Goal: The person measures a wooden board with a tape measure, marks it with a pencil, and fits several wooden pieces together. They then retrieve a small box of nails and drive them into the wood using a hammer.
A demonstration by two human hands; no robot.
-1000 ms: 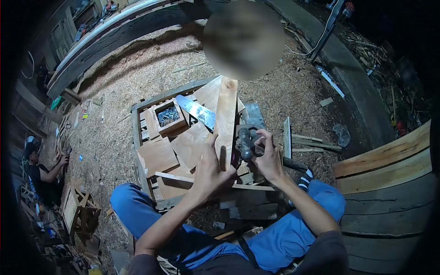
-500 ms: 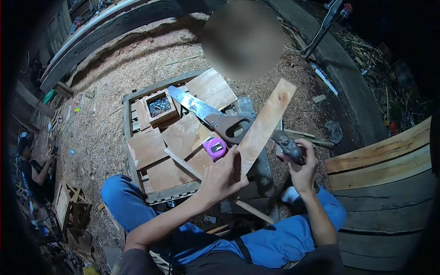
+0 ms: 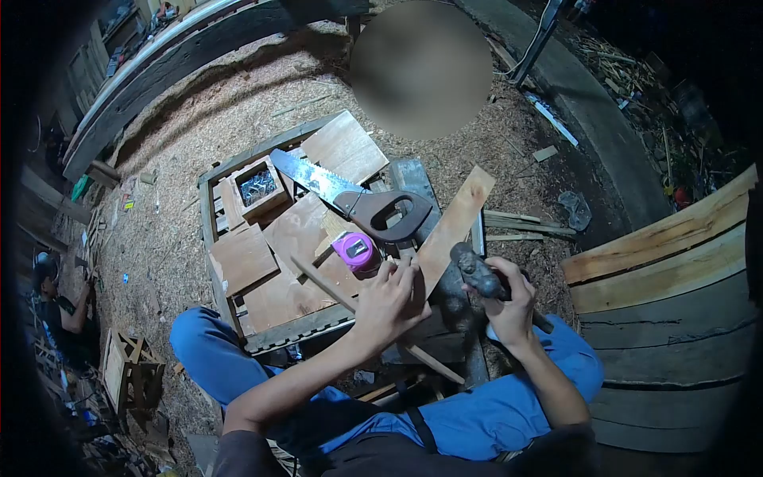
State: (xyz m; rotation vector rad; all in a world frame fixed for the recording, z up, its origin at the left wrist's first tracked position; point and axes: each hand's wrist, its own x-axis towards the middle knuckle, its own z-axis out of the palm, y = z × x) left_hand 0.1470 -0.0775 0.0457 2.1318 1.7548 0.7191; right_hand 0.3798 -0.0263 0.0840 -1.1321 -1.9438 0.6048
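Observation:
My left hand (image 3: 391, 300) is closed around the lower end of a flat light wooden board (image 3: 459, 219), which slants up to the right. A thin wooden strip (image 3: 322, 280) passes beneath that hand. My right hand (image 3: 510, 300) grips a dark hammer (image 3: 477, 272), its head beside the board. Left of the board are a purple tape measure (image 3: 355, 250) and a handsaw (image 3: 389, 215) with a brown handle. Further left, a small wooden box (image 3: 261, 188) holds metal nails. Thin wooden panels (image 3: 242, 258) lie around them on a slatted wooden frame (image 3: 208, 219).
Long planks (image 3: 660, 270) lie at the right. A long beam (image 3: 191, 60) crosses the upper left. Another person (image 3: 60, 306) sits at the far left, near a small wooden stool (image 3: 119, 370). Shavings (image 3: 171, 266) cover the ground. A blurred round patch hides the top centre.
The board's upper end has dropped and shifted left. My right hand and the hammer have moved slightly lower and left, nearer the board. The whole view has shifted a little.

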